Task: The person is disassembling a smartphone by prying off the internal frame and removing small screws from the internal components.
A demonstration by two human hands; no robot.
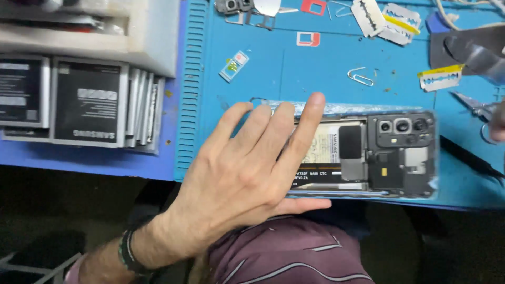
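Note:
My left hand (247, 168) lies flat with fingers spread over the left half of an opened phone (389, 155), which rests back-side up on the blue work mat (315, 68). The phone's back cover is off, showing the camera module, boards and a battery partly hidden under my fingers. My thumb runs along the phone's near edge. My right hand (497, 123) shows only as a sliver at the right frame edge, close to metal tweezers (473, 108); whether it holds anything is hidden.
Razor blades (439, 79) and their wrappers, a paper clip (360, 76), SIM trays (307, 38) and small parts lie on the mat's far side. A stack of phone batteries (89, 102) stands at left. A black tool (468, 155) lies right of the phone.

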